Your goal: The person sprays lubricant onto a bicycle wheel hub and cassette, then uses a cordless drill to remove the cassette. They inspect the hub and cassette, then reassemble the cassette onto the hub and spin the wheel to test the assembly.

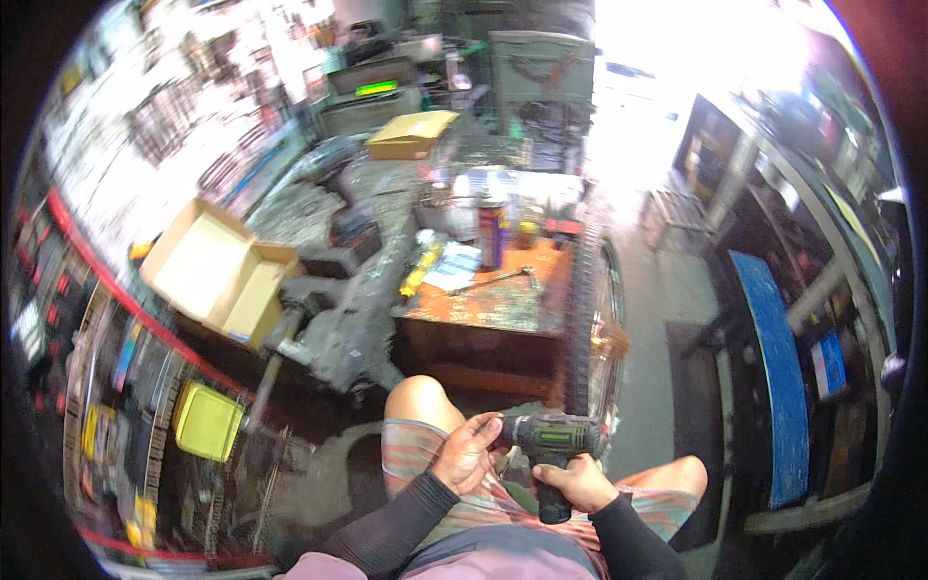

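Note:
Over my lap I hold a dark green and black cordless drill (556, 435), its nose toward the left and its grip hanging down. My right hand (580, 483) is closed around the drill's grip, thumb across the near side. At the front end, my left hand (467, 456) has its fingers bent against the chuck (515, 429). Whether a bit sits between those fingers is too small to make out. Both forearms wear black sleeves.
Ahead stands an orange-topped wooden box (483, 307) bearing a spray can (491, 227) and a wrench (498, 280). An open cardboard box (217, 271) lies left, above a red-edged tool rack (126, 309). A bicycle tyre (580, 319) is beside the wooden box; a blue board (773, 377) stands right.

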